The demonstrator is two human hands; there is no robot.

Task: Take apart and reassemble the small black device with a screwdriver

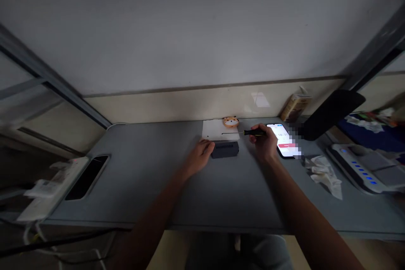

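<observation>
Screwdriver (255,132) sits tight in my right hand (264,143). My fingers wrap its black handle, and the thin metal tip points left, toward the white card (220,130). My left hand (198,158) is on the left end of the dark ribbed box (224,150), with the fingers laid over it and not in a tight fist. I cannot tell how hard it presses. The box lies flat on the gray desk (133,185). The white card is just behind the box, and a little orange tiger toy (230,121) sits past the card, farther behind the box. My lit phone (282,140) lies just right of the box, under my right hand. A crumpled tissue (323,176) lies farther right of the box.

The room is dim, so the tip is hard to see. If my left hand lets go, the box could slide. The tip could slip and scratch the box, or hit the phone screen, since the phone is so close.
</observation>
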